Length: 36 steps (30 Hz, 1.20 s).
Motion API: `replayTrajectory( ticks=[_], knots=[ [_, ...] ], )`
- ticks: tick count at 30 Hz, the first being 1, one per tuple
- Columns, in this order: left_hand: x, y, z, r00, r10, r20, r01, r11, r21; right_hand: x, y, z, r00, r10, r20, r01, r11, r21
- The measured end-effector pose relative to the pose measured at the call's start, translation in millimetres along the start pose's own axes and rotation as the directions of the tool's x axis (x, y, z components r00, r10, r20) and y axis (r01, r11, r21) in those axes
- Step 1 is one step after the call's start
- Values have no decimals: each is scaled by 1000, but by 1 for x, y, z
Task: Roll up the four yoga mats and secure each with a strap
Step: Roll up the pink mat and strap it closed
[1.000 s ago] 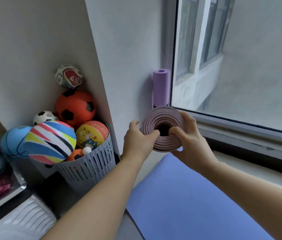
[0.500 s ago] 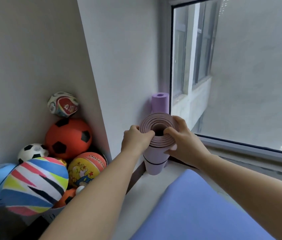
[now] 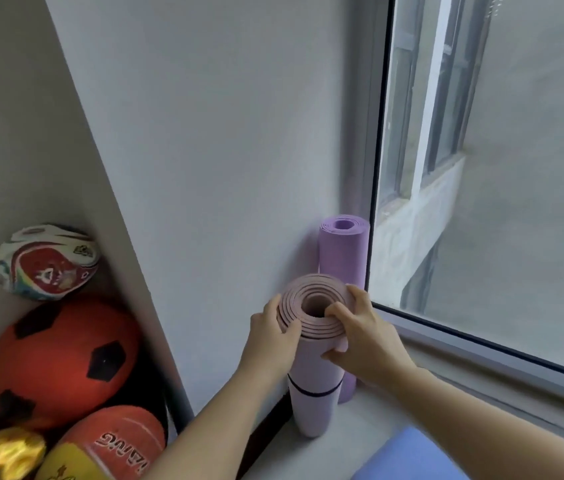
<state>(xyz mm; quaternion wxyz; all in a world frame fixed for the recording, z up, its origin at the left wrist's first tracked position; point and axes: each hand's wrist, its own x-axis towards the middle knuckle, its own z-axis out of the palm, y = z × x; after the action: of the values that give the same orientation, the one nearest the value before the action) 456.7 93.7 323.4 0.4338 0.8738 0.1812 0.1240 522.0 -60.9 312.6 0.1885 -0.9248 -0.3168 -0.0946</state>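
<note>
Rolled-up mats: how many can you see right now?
2. A strapped pink mat stands on the ledge, gripped at its top by the left hand and right hand. A purple mat stands behind it in the corner by the window. More may be out of view.

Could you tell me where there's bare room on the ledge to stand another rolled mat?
Bare ledge lies between the pink mat, the blue mat and the window frame. The wall corner is crowded: purple mat behind the pink one.
</note>
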Motion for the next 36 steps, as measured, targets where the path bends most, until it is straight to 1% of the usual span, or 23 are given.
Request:
replayTrajectory(
  ticks=[3,7,11,13,15,17,19,25,29,33,36],
  knots=[
    [50,4,9,999,32,-33,-30,998,63,51,18,12,1000,-6,-14,7,996,92],
    [103,11,17,998,46,-43,-38,985,169,106,34,23,1000,28,10,-29,993,117],
    [137,18,25,999,39,-30,-33,984,176,144,54,30,996,63,66,-72,987,142],
    [150,23,28,1000,8,-9,-7,984,177,159,61,27,992,73,107,-87,988,127],
    [158,27,31,1000,-11,27,5,983,185,172,65,23,986,81,146,-92,993,68],
    [158,27,31,999,-14,45,6,984,180,178,64,19,982,90,165,-91,996,1],
    [152,25,29,998,-14,61,2,984,180,177,62,18,980,101,170,-98,995,-27],
    [123,27,14,989,1,147,-34,975,218,161,54,17,984,138,111,-137,990,-18],
    [100,24,-3,988,-11,152,-23,975,222,151,46,11,979,171,108,-168,985,-34],
    [72,18,-18,989,-31,143,-6,968,251,139,41,-2,978,180,102,-171,981,-90],
    [47,16,-26,989,-23,148,-17,965,263,122,30,-14,986,151,70,-141,982,-127]
  ],
)
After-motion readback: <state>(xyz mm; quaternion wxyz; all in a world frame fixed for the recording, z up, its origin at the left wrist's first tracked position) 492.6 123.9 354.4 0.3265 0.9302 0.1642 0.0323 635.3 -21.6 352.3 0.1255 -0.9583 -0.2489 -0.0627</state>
